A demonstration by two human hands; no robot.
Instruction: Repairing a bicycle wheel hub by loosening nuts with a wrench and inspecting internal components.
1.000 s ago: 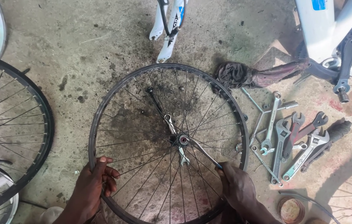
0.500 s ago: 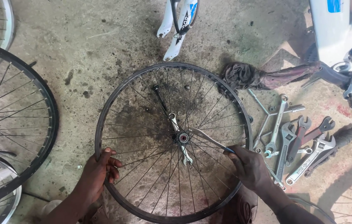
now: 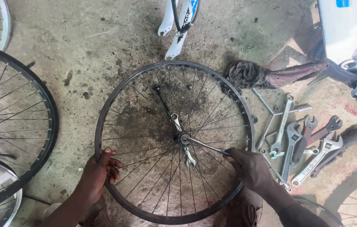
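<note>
Black spoked wheel rim under gripping left hand.

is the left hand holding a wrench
No, the left hand grips the black spoked bicycle wheel's rim; the right hand holds the slim metal tool.

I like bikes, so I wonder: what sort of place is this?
Probably a bicycle repair workshop. A black spoked bicycle wheel lies flat on a stained concrete floor, a pile of metal spanners sits beside it, and a white bicycle frame stands nearby.
</note>
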